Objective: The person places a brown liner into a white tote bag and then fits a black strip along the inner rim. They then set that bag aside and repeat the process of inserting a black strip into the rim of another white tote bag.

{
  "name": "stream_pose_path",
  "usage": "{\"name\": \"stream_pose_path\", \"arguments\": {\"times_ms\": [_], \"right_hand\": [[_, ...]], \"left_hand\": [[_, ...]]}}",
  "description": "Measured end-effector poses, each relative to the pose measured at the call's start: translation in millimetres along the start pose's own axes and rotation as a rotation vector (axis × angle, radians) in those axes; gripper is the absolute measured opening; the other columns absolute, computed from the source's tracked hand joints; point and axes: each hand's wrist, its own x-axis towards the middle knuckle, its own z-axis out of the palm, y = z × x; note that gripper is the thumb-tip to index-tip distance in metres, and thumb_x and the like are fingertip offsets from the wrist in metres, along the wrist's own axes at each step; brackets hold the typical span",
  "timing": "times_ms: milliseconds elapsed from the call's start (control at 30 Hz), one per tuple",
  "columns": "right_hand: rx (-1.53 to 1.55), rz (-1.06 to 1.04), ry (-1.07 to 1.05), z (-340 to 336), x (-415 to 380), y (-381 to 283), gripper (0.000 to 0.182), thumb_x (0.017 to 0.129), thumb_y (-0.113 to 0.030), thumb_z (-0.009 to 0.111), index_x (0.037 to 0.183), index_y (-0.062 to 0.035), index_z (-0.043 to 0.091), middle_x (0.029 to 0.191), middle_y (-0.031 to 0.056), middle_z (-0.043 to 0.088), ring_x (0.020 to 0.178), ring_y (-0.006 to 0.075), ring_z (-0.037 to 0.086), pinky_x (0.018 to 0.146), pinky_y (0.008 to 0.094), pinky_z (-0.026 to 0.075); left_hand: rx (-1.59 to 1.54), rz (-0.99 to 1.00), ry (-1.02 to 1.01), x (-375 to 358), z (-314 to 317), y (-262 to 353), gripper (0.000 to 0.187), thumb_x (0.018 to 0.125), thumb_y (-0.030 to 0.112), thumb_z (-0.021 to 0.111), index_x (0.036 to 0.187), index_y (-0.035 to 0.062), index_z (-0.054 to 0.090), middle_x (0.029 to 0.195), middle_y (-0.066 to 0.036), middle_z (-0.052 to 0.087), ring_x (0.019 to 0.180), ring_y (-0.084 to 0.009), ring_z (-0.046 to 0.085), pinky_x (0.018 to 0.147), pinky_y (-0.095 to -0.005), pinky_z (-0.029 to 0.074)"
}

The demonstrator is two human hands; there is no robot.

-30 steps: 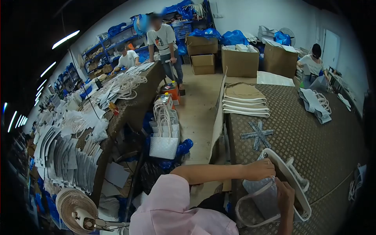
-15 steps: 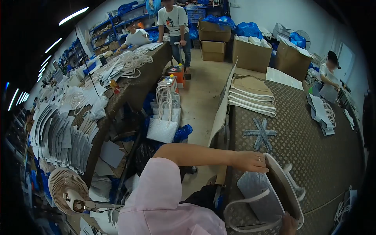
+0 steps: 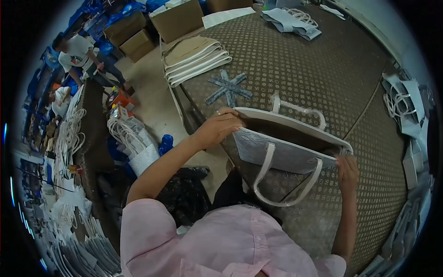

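A light grey tote bag (image 3: 281, 157) stands on the patterned table, its mouth gaping upward and its inside dark. My left hand (image 3: 219, 127) grips the rim at the bag's left end, fingers over the edge. At the opposite end, my right hand (image 3: 347, 171) pinches the rim at the near corner. One handle (image 3: 288, 203) droops over the near side, while the far handle (image 3: 302, 109) lies out beyond the far rim. Behind the bag is a star-shaped stack of grey strips (image 3: 228, 87).
Stacked bag panels (image 3: 196, 60) lie at the table's far left corner. Grey pieces with white handles (image 3: 290, 23) sit at the far edge, more (image 3: 404, 101) at the right. Finished-looking bags (image 3: 143, 154) stand on the floor at left. A person (image 3: 80, 55) stands beyond the aisle.
My view has swung to the right and downward, so the bag now appears nearer the middle. Both hands remain on its rim, and the bag's mouth shows more fully.
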Motion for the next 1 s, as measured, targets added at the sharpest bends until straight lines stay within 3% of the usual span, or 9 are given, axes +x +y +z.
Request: {"name": "stream_pose_path", "arguments": {"times_ms": [100,200,267,500,567,700,800,900,1000], "right_hand": [[0.02,-0.004,-0.03,-6.8,-3.3,-3.7,0.016,0.084,-0.005,0.054,0.099,0.0015,0.06,0.091,0.0149,0.058,0.085,0.032,0.056,0.081,0.0397,0.045],[-0.065,-0.01,0.112,-20.4,-19.6,10.6,0.024,0.09,-0.011,0.051,0.11,0.0001,0.058,0.104,0.0154,0.06,0.098,0.0296,0.058,0.089,0.0366,0.044],[0.21,0.578,0.494,-34.2,-34.3,21.7,0.033,0.095,-0.018,0.044,0.123,-0.0026,0.052,0.117,0.0119,0.059,0.111,0.0235,0.054,0.093,0.0356,0.042],[0.393,0.715,0.179,27.9,3.3,13.2,0.039,0.092,-0.02,0.049,0.128,-0.0022,0.048,0.12,0.0123,0.056,0.107,0.0181,0.054,0.091,0.0293,0.041],[0.995,0.736,0.359,36.0,0.4,24.6,0.038,0.089,-0.011,0.045,0.126,-0.0023,0.05,0.12,0.0098,0.055,0.104,0.0145,0.053,0.088,0.0267,0.041],[1.081,0.786,0.286,34.2,3.9,30.3,0.037,0.089,-0.007,0.045,0.126,-0.0002,0.049,0.123,0.0096,0.053,0.107,0.0146,0.052,0.09,0.0266,0.042],[0.996,0.728,0.347,36.4,3.2,23.6,0.038,0.087,-0.005,0.044,0.125,-0.0012,0.051,0.116,0.009,0.056,0.1,0.0148,0.054,0.085,0.0271,0.043],[0.327,0.619,0.538,34.9,20.7,-9.1,0.034,0.089,-0.008,0.049,0.122,-0.0015,0.052,0.117,0.0124,0.057,0.097,0.0205,0.057,0.083,0.0303,0.046],[0.257,0.299,0.256,21.4,62.2,-96.7,0.026,0.09,-0.013,0.052,0.114,-0.0026,0.055,0.108,0.0163,0.059,0.096,0.0291,0.059,0.078,0.0346,0.049]], "left_hand": [[0.01,-0.025,-0.022,-4.3,-7.4,8.3,0.014,0.088,0.01,0.055,0.098,0.0039,0.062,0.1,-0.009,0.061,0.101,-0.0287,0.053,0.087,-0.0358,0.041],[-0.112,-0.233,0.322,-10.6,-35.2,13.8,0.02,0.094,0.014,0.048,0.103,0.0033,0.062,0.106,-0.008,0.062,0.099,-0.0224,0.056,0.086,-0.0316,0.042],[-0.236,-0.52,0.763,-16.4,-56.1,4.6,0.028,0.097,0.021,0.042,0.107,0.0028,0.061,0.109,-0.007,0.061,0.099,-0.0169,0.056,0.085,-0.029,0.042],[-0.539,-0.749,0.438,18.6,49.4,30.3,0.044,0.092,0.028,0.05,0.128,0.0035,0.043,0.108,-0.006,0.056,0.076,-0.0125,0.052,0.067,-0.0253,0.042],[-0.723,-0.729,0.54,18.0,57.9,26.0,0.05,0.091,0.021,0.049,0.135,0.0035,0.033,0.121,-0.008,0.05,0.088,-0.0133,0.052,0.076,-0.0246,0.042],[-0.78,-0.57,0.605,8.6,65.3,10.8,0.05,0.09,0.012,0.045,0.137,0.0022,0.029,0.125,-0.008,0.048,0.099,-0.0149,0.049,0.085,-0.0256,0.039],[-0.909,-0.575,0.563,5.8,55.2,18.4,0.047,0.094,0.014,0.04,0.138,0.0021,0.028,0.129,-0.009,0.046,0.108,-0.0159,0.046,0.09,-0.0263,0.037],[-1.134,-0.568,0.458,1.5,37.6,16.4,0.045,0.098,0.02,0.036,0.14,0.0044,0.028,0.132,-0.009,0.045,0.114,-0.0168,0.045,0.094,-0.0279,0.036],[-1.141,-0.515,0.438,-3.0,37.1,20.6,0.046,0.099,0.029,0.033,0.138,0.005,0.032,0.132,-0.008,0.045,0.118,-0.016,0.043,0.096,-0.028,0.035]]}}
